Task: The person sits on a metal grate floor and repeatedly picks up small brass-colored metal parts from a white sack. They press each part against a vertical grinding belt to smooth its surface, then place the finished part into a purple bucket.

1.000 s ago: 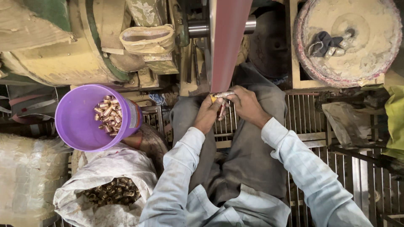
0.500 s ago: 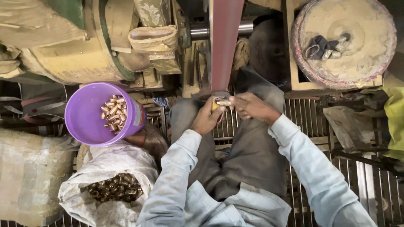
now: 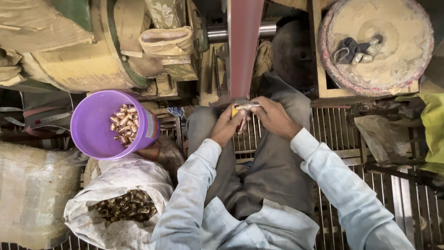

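Both hands meet at the lower end of a reddish sanding belt (image 3: 244, 51) that runs up and away from me. My right hand (image 3: 274, 116) pinches a small metal fitting (image 3: 246, 106) against the belt. My left hand (image 3: 227, 125) steadies the same piece from the left, with a yellow bit showing at its fingertips. A purple bucket (image 3: 95, 134) holding several brass fittings (image 3: 124, 124) stands to the left. Below it, an open white sack (image 3: 120, 185) holds many more brass fittings (image 3: 122, 206).
A metal grate (image 3: 333, 134) lies under my legs. A dusty round disc (image 3: 393, 51) with a rag on it sits at upper right. A belt roller shaft (image 3: 217, 32) and a large dusty machine housing (image 3: 69, 60) fill the upper left. Another sack (image 3: 27, 194) lies far left.
The view shifted slightly; the hands stay together at the belt, with the right hand drawn a little closer over the fitting.
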